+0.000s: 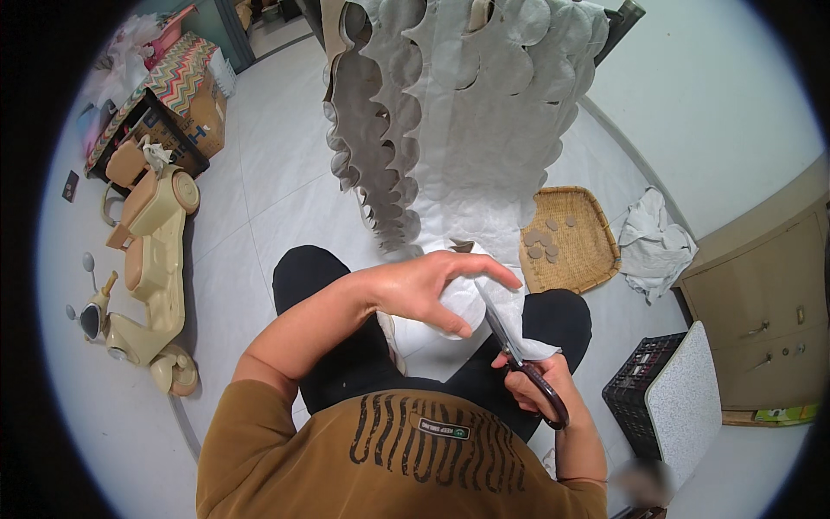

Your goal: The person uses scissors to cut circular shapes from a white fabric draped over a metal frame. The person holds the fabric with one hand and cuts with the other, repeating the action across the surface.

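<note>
A long whitish fabric sheet (473, 149) with rounded scalloped cuts hangs before me and runs down to my lap. At its near end, my left hand (421, 289) has thumb and forefinger spread around a rounded part of the fabric; its other fingers are hidden. That hand appears to hold the sheet up. Dark-handled scissors (515, 353) are in my right hand (541, 383), their blades pointing up and away, against the fabric beside the rounded part. A loose flap of fabric (541, 349) lies over the scissors near my right hand.
Right of the sheet, a woven basket (596, 259) holds several small round pieces (535, 239). Beyond it lies crumpled cloth (655, 243). A black crate (642, 373) with a speckled top stands near a cabinet (758, 272). A toy scooter (152, 266) and cardboard box (207, 120) are at left.
</note>
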A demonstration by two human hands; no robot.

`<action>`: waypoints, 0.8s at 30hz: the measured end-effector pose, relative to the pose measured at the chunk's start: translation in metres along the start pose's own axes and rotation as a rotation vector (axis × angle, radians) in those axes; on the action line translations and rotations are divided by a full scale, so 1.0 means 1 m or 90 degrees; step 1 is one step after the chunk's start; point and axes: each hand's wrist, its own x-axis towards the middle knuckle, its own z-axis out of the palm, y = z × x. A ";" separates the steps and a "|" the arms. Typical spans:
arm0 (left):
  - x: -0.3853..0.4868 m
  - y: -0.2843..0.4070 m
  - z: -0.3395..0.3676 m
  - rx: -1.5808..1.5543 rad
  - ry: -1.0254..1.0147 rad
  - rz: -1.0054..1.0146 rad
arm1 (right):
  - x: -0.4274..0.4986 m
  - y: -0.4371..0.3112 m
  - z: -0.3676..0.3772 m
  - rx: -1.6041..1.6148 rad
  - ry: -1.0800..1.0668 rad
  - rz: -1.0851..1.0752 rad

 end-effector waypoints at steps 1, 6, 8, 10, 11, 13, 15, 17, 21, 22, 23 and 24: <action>0.000 0.000 -0.002 0.005 -0.014 -0.002 | -0.001 -0.002 -0.001 -0.012 0.001 0.010; 0.001 0.001 -0.007 0.008 -0.072 -0.010 | -0.004 -0.007 -0.005 -0.057 -0.003 0.014; 0.002 0.000 -0.007 -0.006 -0.085 -0.009 | -0.005 -0.007 -0.005 -0.068 0.002 0.023; 0.002 -0.001 -0.007 -0.007 -0.091 -0.009 | -0.006 -0.009 -0.007 -0.070 -0.003 0.023; 0.002 -0.001 -0.007 -0.007 -0.094 -0.009 | -0.006 -0.010 -0.008 -0.072 -0.006 0.023; 0.003 -0.004 -0.008 -0.001 -0.089 -0.007 | -0.005 -0.011 -0.010 -0.099 -0.014 0.013; 0.003 -0.002 -0.007 0.000 -0.060 -0.033 | -0.004 -0.011 -0.012 -0.111 -0.012 -0.001; 0.001 0.006 -0.005 -0.006 -0.008 -0.090 | -0.004 -0.009 -0.014 -0.108 -0.001 -0.019; -0.002 -0.016 0.002 -0.167 0.114 -0.114 | -0.005 -0.011 -0.013 -0.099 0.022 -0.020; -0.001 -0.014 0.006 -0.159 0.139 -0.138 | -0.003 -0.005 -0.014 -0.076 0.024 0.000; -0.002 -0.011 0.009 -0.151 0.163 -0.162 | -0.001 0.002 -0.014 -0.053 0.025 0.019; -0.001 -0.009 0.013 -0.134 0.185 -0.170 | 0.001 0.009 -0.012 -0.009 0.028 0.017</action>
